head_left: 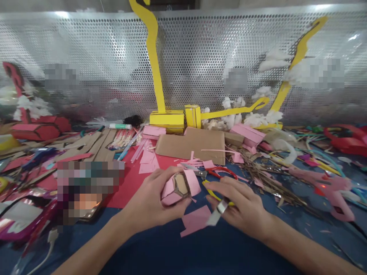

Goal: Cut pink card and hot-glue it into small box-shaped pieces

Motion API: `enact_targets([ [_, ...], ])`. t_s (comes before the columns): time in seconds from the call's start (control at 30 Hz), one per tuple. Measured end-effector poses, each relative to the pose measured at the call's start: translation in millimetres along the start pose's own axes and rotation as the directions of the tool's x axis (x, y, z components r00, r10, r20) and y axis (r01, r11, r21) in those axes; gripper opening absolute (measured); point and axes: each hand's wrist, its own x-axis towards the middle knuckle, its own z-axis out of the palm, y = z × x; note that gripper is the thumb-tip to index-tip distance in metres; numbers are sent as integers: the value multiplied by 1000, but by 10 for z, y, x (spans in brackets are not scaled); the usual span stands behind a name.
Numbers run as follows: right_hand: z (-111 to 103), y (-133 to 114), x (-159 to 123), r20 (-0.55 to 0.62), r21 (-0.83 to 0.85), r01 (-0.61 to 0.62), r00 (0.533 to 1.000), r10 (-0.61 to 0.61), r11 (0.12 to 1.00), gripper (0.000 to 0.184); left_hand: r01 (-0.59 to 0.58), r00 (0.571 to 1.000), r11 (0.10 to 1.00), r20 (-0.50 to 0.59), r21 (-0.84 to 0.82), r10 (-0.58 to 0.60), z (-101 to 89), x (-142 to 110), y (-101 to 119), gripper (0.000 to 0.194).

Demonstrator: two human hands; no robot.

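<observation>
My left hand [155, 196] is closed around a small cardboard box [170, 191] covered in pink paper. The bare cardboard end of the box faces up and right, and a loose pink paper flap [192, 182] sticks out beside it. In my right hand [243, 202] is a yellow utility knife [210, 187], its blade pointing down and left, apart from the box. Beneath the blade lies a cut piece of pink paper [196, 220] on the dark blue table. Red-handled scissors [220, 172] rest just beyond my hands.
A pink glue gun [329, 187] lies at the right near a pile of thin sticks [263, 172]. Behind are a brown cardboard sheet [192, 147] and yellow paper models [166, 121]. A phone [90, 214] and cardboard strips [94, 145] are at left. Perforated metal stands behind.
</observation>
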Motion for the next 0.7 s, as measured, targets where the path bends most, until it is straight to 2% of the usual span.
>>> enact_targets([
  [0.13, -3, -41, 33, -60, -19, 95, 994, -96, 995, 14, -106, 994, 989, -10, 103, 108, 16, -13, 1, 53],
  [0.27, -59, -26, 35, 5, 18, 204, 979, -204, 979, 24, -205, 978, 967, -14, 149, 209, 9, -11, 9, 49],
  [0.4, -137, -53, 97, 60, 38, 293, 954, -295, 955, 22, -211, 976, 964, -12, 164, 216, 11, -24, -10, 51],
  [0.57, -191, -123, 196, 57, -51, 379, 925, -376, 924, 12, -223, 974, 960, 0, 167, 226, 13, -33, -32, 54],
  [0.7, -190, -134, 201, 62, -125, 403, 915, -398, 907, 18, -209, 977, 967, 0, 148, 211, 12, -24, -35, 54],
])
